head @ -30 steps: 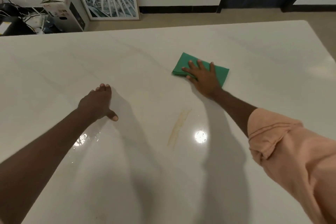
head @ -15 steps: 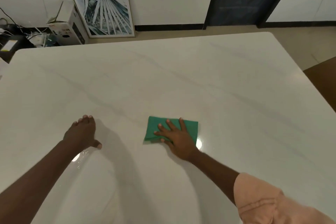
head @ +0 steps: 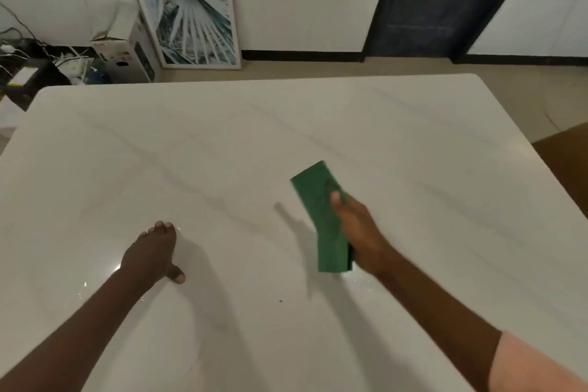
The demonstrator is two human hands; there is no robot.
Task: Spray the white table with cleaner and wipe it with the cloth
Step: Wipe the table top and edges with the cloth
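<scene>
Head view, contents listed left to right:
– Tangle of cables and dark equipment (head: 22,60), on the floor at the far left, by the wall
– Cardboard box (head: 127,48), white, flap raised, on the floor just beside the cables
– Framed print (head: 191,22), palm-leaf pattern, leaning against the wall, touching the box's right side
– White table (head: 413,137), glossy top with faint grey veins, fills most of the view; wet gleam and small droplets near both wrists
– Left hand (head: 149,256), palm down on the table top, fingers straight and held close together, thumb spread out to the right; holds nothing
– Small dark speck (head: 280,300) on the table between the two forearms
– Green cloth (head: 321,200), folded into a long strip, raised off the table near its middle, with its shadow cast on the surface just to the left
– Right hand (head: 359,232), gripping the cloth along its right edge, thumb laid on top, other fingers hidden underneath
– Peach sleeve (head: 534,366), at the lower right corner
– Dark door (head: 429,0) in the far wall, right of centre
– Brown furniture edge (head: 566,162) at the table's right side, too little visible to identify
</scene>
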